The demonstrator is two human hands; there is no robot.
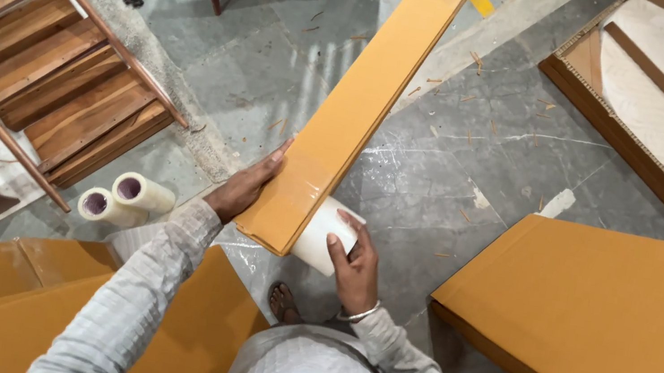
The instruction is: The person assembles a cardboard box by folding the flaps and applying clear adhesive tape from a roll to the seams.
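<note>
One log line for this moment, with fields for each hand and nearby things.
left hand: steadies long cardboard box | right hand: holds white tape roll under box end | nearby: two tape rolls on floor

1. The left hand (pixel 248 186) presses flat against the left edge of a long, narrow cardboard box (pixel 361 101), which slants up and away from the hands.
2. The right hand (pixel 356 266) grips a white roll of wrap (pixel 324 234), held against the near end of the box, on its underside.
3. Left of the left hand, two more white rolls (pixel 126 198) lie side by side on the grey tiled floor (pixel 462 173).
4. Beyond those rolls lies a slatted wooden frame (pixel 55 56).
5. Right of the right hand sits a wide flat cardboard carton (pixel 608 326).
6. Below the left arm lie more cardboard sheets (pixel 11 303).
</note>
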